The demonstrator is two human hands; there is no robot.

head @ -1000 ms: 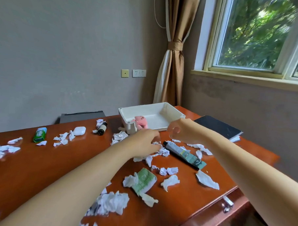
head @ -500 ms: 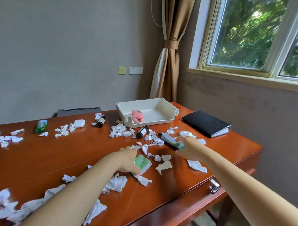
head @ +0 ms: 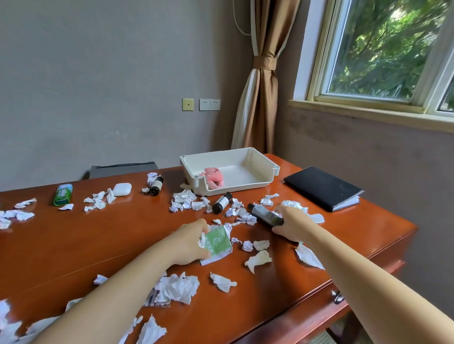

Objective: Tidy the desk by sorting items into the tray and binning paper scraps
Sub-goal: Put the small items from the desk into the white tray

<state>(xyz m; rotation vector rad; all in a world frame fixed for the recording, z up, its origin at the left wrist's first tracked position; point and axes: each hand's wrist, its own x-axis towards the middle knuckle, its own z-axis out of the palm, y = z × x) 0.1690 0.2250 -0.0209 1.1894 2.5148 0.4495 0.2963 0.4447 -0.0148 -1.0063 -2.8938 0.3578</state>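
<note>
Presently, in the head view, both hands are busy. The left hand (head: 189,244) grasps a green-striped packet (head: 216,243) between thumb and curled fingers, with a bit of white paper bunched against it at the fingertips. Whether the packet is clear of the desk (head: 113,245) I cannot tell. The right hand (head: 292,224) has its fingers wrapped round the near end of a dark tube (head: 264,213), whose far end points away to that hand's left.

To do this step well, I judge, each hand should lift straight up before travelling, so that the paper scraps (head: 258,260) lying between and just beyond the two hands are not swept along. The left hand would do best to shed the paper caught with the packet first, since paper belongs in the bin, not the tray. The tube looks slim and smooth, so a grip nearer its middle would probably stop it swinging.

The white tray (head: 246,189) stands well beyond both hands, its low front lip facing them. The one thing seen in it is a pink plush toy (head: 214,176), resting at the front corner on the left hand's side, against the lip. No bin shows in this view, so where the scraps should go cannot be said.
</note>
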